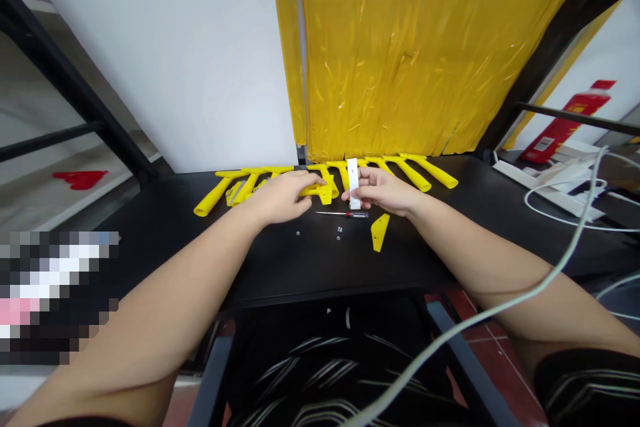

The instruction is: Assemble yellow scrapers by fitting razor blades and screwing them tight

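Observation:
My left hand [287, 197] is closed around a yellow plastic piece [326, 192] with a flat end that has holes. Between the thumb and fingers of my right hand [387, 191] stands a flat white strip [353, 180], held upright with a small hole near its top. Just below the hands a thin screwdriver [356, 215] with a dark and red handle lies on the black table. Nearer to me are small screws [340, 229] and small nuts [298, 233]. A flat yellow plate with holes [380, 233] lies below my right hand.
Several yellow tubular handles [423, 177] line the back of the black table [300, 273]. Behind them hangs a yellow plastic curtain [400, 53]. A red bottle [567, 120] stands at the right. A pale cable [500, 310] crosses in front of my right arm.

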A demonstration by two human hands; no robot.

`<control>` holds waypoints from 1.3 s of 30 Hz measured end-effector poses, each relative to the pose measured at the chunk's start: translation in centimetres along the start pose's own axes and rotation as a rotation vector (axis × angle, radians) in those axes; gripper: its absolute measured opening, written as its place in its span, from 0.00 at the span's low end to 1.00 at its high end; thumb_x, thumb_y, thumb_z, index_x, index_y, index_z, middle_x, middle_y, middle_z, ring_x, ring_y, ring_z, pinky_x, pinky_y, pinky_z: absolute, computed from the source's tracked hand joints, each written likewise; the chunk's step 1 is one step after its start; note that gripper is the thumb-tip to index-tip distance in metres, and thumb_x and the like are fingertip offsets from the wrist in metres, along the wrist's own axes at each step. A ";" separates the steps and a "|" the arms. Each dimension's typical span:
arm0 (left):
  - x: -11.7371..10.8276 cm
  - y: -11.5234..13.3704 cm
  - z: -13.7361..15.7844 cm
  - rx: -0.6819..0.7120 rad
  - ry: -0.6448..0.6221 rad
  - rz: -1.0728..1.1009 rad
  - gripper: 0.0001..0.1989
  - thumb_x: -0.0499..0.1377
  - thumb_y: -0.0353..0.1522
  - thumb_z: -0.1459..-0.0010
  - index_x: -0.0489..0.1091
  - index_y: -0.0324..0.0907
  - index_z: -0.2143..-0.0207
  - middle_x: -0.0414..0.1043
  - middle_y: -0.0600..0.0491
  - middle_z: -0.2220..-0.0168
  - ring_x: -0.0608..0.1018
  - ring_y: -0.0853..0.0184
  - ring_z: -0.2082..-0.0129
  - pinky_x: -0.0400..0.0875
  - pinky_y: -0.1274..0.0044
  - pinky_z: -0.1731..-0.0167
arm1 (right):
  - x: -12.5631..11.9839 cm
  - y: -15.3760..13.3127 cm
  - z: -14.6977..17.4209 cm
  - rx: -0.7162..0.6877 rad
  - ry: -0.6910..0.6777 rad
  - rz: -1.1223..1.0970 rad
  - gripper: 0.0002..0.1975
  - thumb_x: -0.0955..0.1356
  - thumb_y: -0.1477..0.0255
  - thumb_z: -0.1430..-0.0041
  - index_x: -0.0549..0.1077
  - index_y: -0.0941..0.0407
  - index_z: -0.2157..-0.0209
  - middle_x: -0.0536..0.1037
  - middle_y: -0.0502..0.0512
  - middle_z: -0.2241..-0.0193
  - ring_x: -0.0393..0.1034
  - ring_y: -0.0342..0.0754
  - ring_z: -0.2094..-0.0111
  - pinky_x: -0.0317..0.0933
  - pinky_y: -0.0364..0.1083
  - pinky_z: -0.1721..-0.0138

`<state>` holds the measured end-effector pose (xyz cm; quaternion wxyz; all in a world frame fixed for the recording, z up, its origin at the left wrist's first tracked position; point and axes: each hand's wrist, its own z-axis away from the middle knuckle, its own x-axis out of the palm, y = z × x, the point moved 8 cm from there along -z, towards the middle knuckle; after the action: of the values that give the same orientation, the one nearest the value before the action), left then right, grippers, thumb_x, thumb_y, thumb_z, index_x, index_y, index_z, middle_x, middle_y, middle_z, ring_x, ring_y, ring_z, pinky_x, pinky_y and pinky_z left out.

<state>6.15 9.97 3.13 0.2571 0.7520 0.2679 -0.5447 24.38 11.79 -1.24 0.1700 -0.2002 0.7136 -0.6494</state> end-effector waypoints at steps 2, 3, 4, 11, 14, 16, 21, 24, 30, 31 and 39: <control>0.0 0.0 0.0 0.001 -0.002 -0.001 0.23 0.55 0.30 0.36 0.73 0.44 0.39 0.78 0.46 0.43 0.80 0.57 0.46 0.74 0.63 0.43 | 0.1 0.0 0.0 0.007 -0.009 -0.009 0.17 0.79 0.74 0.50 0.72 0.55 0.62 0.86 0.54 0.66 0.70 0.39 0.78 0.61 0.39 0.79; 0.0 0.0 0.0 0.000 -0.001 0.001 0.23 0.55 0.30 0.36 0.73 0.44 0.39 0.78 0.46 0.43 0.80 0.57 0.46 0.74 0.63 0.44 | 0.1 0.1 0.1 0.012 -0.016 -0.006 0.16 0.79 0.74 0.50 0.72 0.55 0.63 0.86 0.54 0.67 0.69 0.38 0.78 0.61 0.40 0.79; 0.0 0.0 0.0 0.001 0.001 0.004 0.24 0.55 0.30 0.37 0.73 0.44 0.39 0.78 0.46 0.43 0.80 0.57 0.46 0.74 0.63 0.43 | 0.2 0.1 0.1 0.018 -0.025 0.001 0.16 0.79 0.74 0.50 0.72 0.55 0.63 0.85 0.55 0.67 0.69 0.38 0.78 0.61 0.40 0.79; -0.1 0.1 0.0 -0.002 0.013 0.021 0.23 0.57 0.30 0.37 0.74 0.44 0.41 0.79 0.46 0.44 0.80 0.57 0.47 0.74 0.65 0.44 | -0.4 0.2 -0.3 -0.050 -0.002 0.097 0.15 0.80 0.68 0.48 0.75 0.54 0.63 0.80 0.50 0.70 0.71 0.42 0.74 0.68 0.43 0.72; -0.4 0.5 0.0 0.018 0.029 0.047 0.20 0.56 0.33 0.34 0.75 0.44 0.41 0.79 0.46 0.44 0.81 0.57 0.47 0.74 0.64 0.44 | -0.9 -1.2 -0.2 -0.227 0.078 0.250 0.11 0.78 0.66 0.45 0.77 0.54 0.64 0.78 0.50 0.69 0.72 0.45 0.68 0.70 0.47 0.64; -0.5 0.9 0.1 0.052 0.027 0.073 0.19 0.56 0.36 0.31 0.75 0.45 0.41 0.78 0.46 0.45 0.80 0.57 0.47 0.74 0.63 0.44 | -1.1 -2.6 0.2 -0.368 0.163 0.432 0.07 0.76 0.66 0.42 0.79 0.53 0.65 0.77 0.53 0.65 0.72 0.47 0.64 0.69 0.49 0.60; -0.5 2.2 0.2 0.148 0.007 0.108 0.19 0.56 0.37 0.30 0.74 0.45 0.40 0.78 0.46 0.48 0.80 0.58 0.47 0.75 0.64 0.45 | -0.3 -4.8 1.6 -0.561 0.255 0.713 0.04 0.73 0.70 0.37 0.83 0.50 0.62 0.72 0.52 0.68 0.68 0.50 0.65 0.66 0.52 0.57; -0.7 2.7 0.3 0.163 0.020 0.113 0.19 0.55 0.34 0.30 0.73 0.45 0.40 0.78 0.46 0.47 0.80 0.58 0.47 0.75 0.63 0.44 | 0.4 -4.7 1.7 -0.543 0.200 0.734 0.06 0.71 0.69 0.35 0.83 0.50 0.60 0.77 0.53 0.68 0.69 0.50 0.66 0.65 0.52 0.57; -0.7 2.7 0.3 0.158 0.029 0.095 0.19 0.53 0.32 0.30 0.72 0.44 0.40 0.77 0.45 0.43 0.78 0.57 0.43 0.74 0.62 0.41 | 0.4 -3.6 1.1 -0.474 0.161 0.652 0.06 0.72 0.68 0.37 0.83 0.53 0.60 0.83 0.57 0.61 0.75 0.51 0.62 0.69 0.53 0.55; -0.6 2.7 0.3 0.154 0.027 0.092 0.19 0.53 0.32 0.30 0.71 0.44 0.39 0.77 0.45 0.42 0.78 0.57 0.42 0.73 0.62 0.41 | 0.2 -3.4 0.9 -0.453 0.167 0.616 0.07 0.72 0.68 0.37 0.83 0.53 0.61 0.83 0.58 0.60 0.76 0.51 0.61 0.69 0.53 0.54; -0.6 3.1 0.2 0.188 0.028 0.050 0.19 0.55 0.32 0.29 0.71 0.47 0.39 0.76 0.46 0.46 0.78 0.58 0.45 0.74 0.64 0.44 | -0.4 -1.1 -0.1 -0.265 0.130 0.359 0.13 0.77 0.63 0.42 0.79 0.55 0.59 0.80 0.51 0.72 0.77 0.47 0.70 0.73 0.49 0.64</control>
<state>7.94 7.50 3.90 0.1949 0.7868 0.2004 -0.5503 24.74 11.96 -0.13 0.2089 -0.0483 0.8262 -0.5209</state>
